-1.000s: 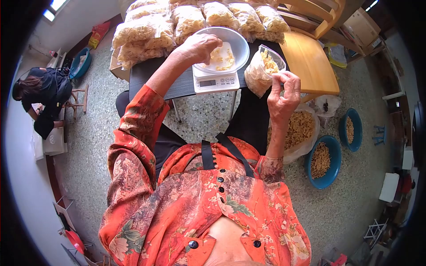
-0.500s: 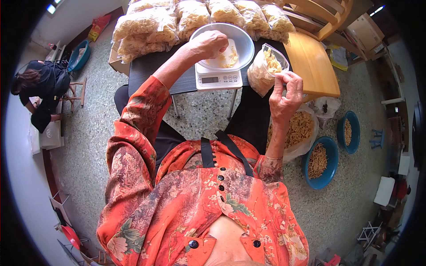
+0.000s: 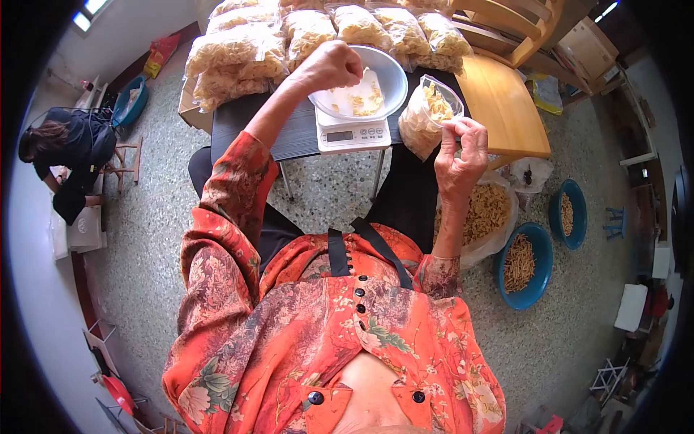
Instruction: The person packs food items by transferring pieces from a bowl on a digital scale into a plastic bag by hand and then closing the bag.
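My left hand [image 3: 332, 66] is above the left side of a pale bowl [image 3: 394, 83], its fingers curled together; whatever they may hold is hidden. Some yellowish flakes [image 3: 367, 105] lie in the bowl, which rests on a white digital scale [image 3: 354, 136]. To the right of it, a clear plastic bag [image 3: 419, 119] of similar pieces stands open at the top. With thumb and fingers, my right hand [image 3: 463, 148] pinches the bag's rim on its right side.
Filled bags [image 3: 311, 32] are piled along the back of the dark table [image 3: 242, 123]. A wooden chair [image 3: 502, 108] stands right. On the floor are a large open bag [image 3: 488, 213] and blue basins [image 3: 538, 282]. Far left, another person [image 3: 69, 145] bends forward.
My left hand was lower over the middle of the bowl and has moved up and left to its rim. My right hand keeps its pinch on the bag.
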The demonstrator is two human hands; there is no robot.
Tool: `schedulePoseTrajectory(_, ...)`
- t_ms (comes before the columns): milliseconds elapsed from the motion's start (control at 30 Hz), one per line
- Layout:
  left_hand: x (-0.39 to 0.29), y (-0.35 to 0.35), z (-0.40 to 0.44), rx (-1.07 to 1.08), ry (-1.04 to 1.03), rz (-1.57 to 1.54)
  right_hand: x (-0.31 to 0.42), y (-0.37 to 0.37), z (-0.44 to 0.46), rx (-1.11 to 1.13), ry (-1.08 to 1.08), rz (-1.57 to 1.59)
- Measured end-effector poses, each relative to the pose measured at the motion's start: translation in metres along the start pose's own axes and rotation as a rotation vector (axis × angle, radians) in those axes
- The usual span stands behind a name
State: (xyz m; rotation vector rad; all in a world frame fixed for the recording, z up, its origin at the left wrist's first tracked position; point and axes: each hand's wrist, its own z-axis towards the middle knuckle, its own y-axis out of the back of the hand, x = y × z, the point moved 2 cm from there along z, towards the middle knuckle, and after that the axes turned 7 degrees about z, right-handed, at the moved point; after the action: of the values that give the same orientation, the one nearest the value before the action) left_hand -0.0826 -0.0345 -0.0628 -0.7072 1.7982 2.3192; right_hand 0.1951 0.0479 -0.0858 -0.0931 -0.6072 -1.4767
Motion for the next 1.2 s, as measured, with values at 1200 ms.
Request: schedulePoseTrajectory(1200,-0.131,-0.047,0.026,-0.099,-0.423,0.191,0.002,-0.005,-0.001,-0.005,0.066,0.086)
